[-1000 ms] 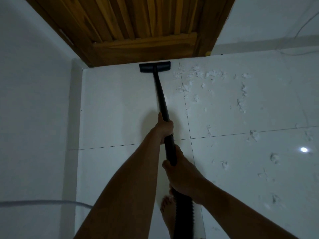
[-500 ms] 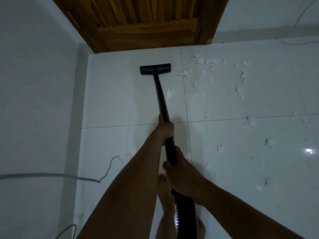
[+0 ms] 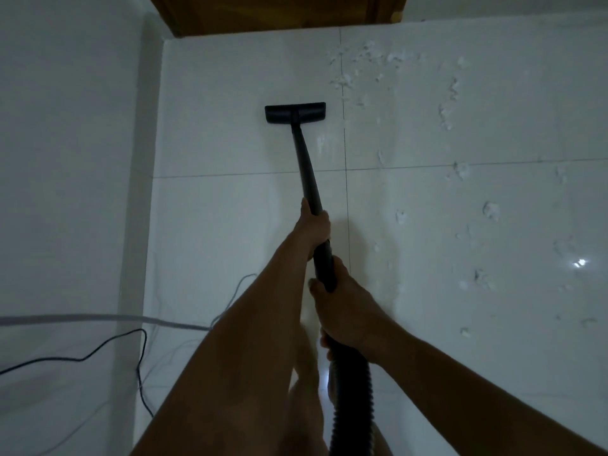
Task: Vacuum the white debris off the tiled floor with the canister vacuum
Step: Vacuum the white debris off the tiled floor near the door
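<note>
A black vacuum wand (image 3: 307,174) runs from my hands to its flat floor nozzle (image 3: 295,112), which rests on the white tiled floor (image 3: 230,225) left of a tile joint. My left hand (image 3: 314,227) grips the wand higher up. My right hand (image 3: 345,311) grips it lower, where the ribbed black hose (image 3: 352,399) begins. White debris (image 3: 368,65) lies scattered right of the nozzle and further clumps (image 3: 491,210) spread down the right side. The canister is out of view.
A white wall (image 3: 65,159) stands close on the left. A wooden door (image 3: 279,11) closes the far end. A black cable (image 3: 98,348) and a pale cord (image 3: 82,319) trail along the lower left. My bare legs and feet (image 3: 306,373) are beneath my arms.
The nozzle has been drawn back from the door's threshold toward me. The view has tilted down, showing less door and more floor and cables at lower left.
</note>
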Available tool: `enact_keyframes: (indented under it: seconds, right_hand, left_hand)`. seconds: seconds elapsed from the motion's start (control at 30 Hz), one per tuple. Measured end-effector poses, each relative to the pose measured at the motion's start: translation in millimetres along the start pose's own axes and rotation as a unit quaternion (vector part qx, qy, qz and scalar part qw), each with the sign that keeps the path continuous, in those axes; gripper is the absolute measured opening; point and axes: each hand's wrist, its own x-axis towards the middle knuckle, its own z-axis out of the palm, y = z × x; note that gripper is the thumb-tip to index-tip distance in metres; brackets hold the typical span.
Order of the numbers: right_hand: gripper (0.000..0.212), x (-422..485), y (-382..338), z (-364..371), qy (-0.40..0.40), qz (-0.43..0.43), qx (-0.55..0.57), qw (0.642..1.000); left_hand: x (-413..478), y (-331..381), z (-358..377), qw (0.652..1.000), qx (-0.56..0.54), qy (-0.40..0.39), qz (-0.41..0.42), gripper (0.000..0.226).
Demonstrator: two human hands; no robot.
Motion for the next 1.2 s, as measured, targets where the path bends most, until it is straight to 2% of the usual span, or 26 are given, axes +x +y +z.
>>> enact_keyframes:
  seconds: [0.2,0.4,0.53,0.7,0.9,1.2]
  right_hand:
    - [0.061,-20,30,19,-0.012,0.009,0.057,0.998]
    - [0.071,-36,63,43,-0.062,0.018,0.183,0.981]
    - [0.067,-48,81,63,-0.050,0.012,0.160,0.986]
    - [0.074,-66,100,80,-0.030,0.010,0.105,0.994]
    - [0.071,-102,128,97,-0.021,0.019,0.094,0.995]
    - [0.076,-144,179,117,-0.012,0.014,-0.001,1.000]
  left_hand:
    - [-15,-34,0,1.000,-0.010,0.000,0.006,0.070]
    - [-26,-80,-5,1.000,0.012,-0.008,0.018,0.070]
    - [-42,-101,-8,1.000,0.012,-0.015,0.016,0.071]
    - [-70,-123,-5,0.999,0.018,-0.031,0.025,0.072]
    - [-108,-157,2,0.998,0.029,-0.052,0.021,0.076]
    - [-156,-212,17,0.997,0.031,-0.068,0.001,0.078]
